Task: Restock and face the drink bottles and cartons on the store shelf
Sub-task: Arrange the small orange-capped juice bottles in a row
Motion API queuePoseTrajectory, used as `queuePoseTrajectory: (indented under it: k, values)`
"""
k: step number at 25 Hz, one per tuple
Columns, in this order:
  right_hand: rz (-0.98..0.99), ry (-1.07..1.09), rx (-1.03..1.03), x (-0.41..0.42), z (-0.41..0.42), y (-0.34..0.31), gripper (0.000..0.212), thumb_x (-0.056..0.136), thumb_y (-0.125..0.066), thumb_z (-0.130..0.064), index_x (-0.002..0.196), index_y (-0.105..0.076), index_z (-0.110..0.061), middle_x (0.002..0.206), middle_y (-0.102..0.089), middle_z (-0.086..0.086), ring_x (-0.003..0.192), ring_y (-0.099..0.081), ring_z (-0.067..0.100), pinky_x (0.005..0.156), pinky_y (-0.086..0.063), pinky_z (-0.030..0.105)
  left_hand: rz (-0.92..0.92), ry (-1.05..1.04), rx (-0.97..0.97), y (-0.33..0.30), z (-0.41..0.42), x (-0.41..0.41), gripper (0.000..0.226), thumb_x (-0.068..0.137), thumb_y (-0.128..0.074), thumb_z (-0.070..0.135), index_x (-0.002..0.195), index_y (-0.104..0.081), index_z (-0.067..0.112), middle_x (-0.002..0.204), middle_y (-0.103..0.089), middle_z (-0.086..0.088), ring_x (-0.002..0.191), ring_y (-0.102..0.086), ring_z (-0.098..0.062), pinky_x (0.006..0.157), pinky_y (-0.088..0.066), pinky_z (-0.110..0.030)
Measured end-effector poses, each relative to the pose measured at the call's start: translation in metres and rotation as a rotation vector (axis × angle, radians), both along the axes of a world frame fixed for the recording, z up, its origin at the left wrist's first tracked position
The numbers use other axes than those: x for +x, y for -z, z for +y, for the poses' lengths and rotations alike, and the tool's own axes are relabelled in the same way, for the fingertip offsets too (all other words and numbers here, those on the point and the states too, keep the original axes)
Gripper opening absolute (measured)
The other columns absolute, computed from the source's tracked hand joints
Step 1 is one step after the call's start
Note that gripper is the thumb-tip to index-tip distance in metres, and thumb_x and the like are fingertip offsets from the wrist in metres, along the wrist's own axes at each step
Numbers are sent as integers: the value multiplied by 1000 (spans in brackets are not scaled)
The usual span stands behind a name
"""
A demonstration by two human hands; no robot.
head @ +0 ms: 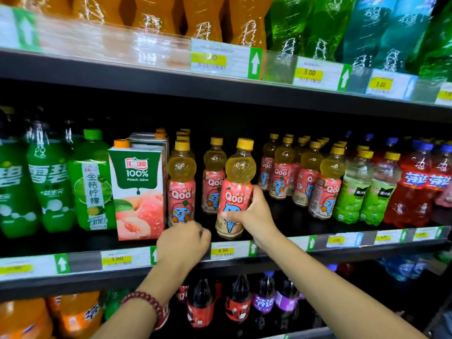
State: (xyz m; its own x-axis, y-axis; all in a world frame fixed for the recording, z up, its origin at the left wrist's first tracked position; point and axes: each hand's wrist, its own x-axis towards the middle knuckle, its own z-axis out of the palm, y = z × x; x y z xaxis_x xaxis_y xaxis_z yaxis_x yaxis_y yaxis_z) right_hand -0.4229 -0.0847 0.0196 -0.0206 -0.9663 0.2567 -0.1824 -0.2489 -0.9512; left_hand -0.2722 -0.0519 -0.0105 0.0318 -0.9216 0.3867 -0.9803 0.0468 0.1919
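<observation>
- The right hand (pixel 253 212) grips a pink-labelled Qoo bottle with a yellow cap (pixel 236 189), fingers and thumb curled round its lower label; the bottle stands tilted slightly at the front edge of the dark middle shelf (pixel 281 223).
- The left hand (pixel 183 241), its grip loosely curled and holding nothing, hovers at the shelf edge before another pink-labelled Qoo bottle (pixel 181 182).
- A green-and-white peach juice carton with an orange cap (pixel 137 192) stands just left of that bottle.
- A red beaded bracelet (pixel 144 304) circles the left wrist.
</observation>
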Motion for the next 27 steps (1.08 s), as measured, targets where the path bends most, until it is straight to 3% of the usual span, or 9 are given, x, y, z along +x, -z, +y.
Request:
queuePoseTrajectory:
  k: [2, 8, 11, 15, 18, 21, 27]
  values:
    - [40, -12, 64, 5, -13, 5, 68, 57, -84, 4, 109, -46, -15, 110, -62, 8, 105, -62, 24, 84, -54, 37, -15, 1, -16, 2, -2, 1, 35, 94, -35, 38, 88, -63, 17, 91, -68, -5, 86, -64, -26, 64, -40, -30]
    - [120, -89, 101, 10, -30, 6, 66, 67, -79, 4, 118, -44, -17, 107, -59, 0, 100, -58, 15, 83, -48, 28, -46, -3, -33, 6, -1, 1, 37, 96, -31, 38, 90, -62, 19, 88, -67, -3, 84, -64, -25, 62, -35, -29]
    - [160, -8, 72, 16, -43, 12, 69, 65, -82, -1, 123, -47, -12, 117, -59, 7, 108, -58, 21, 88, -49, 32, -93, -32, -78, 7, 1, -3, 40, 97, -30, 38, 93, -64, 19, 89, -68, -3, 85, -64, -25, 62, -34, -28]
    - [157, -24, 71, 20, -52, 14, 67, 70, -79, -2, 127, -47, -14, 117, -59, 3, 103, -56, 14, 77, -47, 21, -87, -45, -119, 6, 4, -5, 40, 98, -29, 38, 91, -64, 20, 87, -68, -2, 82, -65, -24, 60, -33, -28]
    - [163, -19, 80, 25, -59, 15, 66, 71, -79, -4, 128, -46, -14, 112, -58, 0, 103, -56, 15, 84, -47, 26, -39, -50, -119, 4, 6, -3, 30, 87, -55, 35, 64, -62, 18, 59, -63, -3, 54, -61, -25, 48, -26, -24]
    - [195, 17, 99, 33, -73, 14, 56, 69, -81, -7, 119, -55, -10, 113, -64, 6, 106, -60, 21, 91, -50, 35, -43, 47, -179, 12, -2, -2, 40, 56, -82, 23, 37, -48, 16, 31, -41, -2, 24, -40, -22, 42, -18, -17]
    - [326, 81, 97, 48, -99, 11, 41, 69, -83, -12, 105, -66, -5, 110, -69, 13, 100, -66, 24, 86, -53, 35, -36, 83, -242, 19, -10, -1, 37, 71, -48, 26, 36, -43, 16, 28, -35, -2, 21, -35, -21, 39, -20, -17]
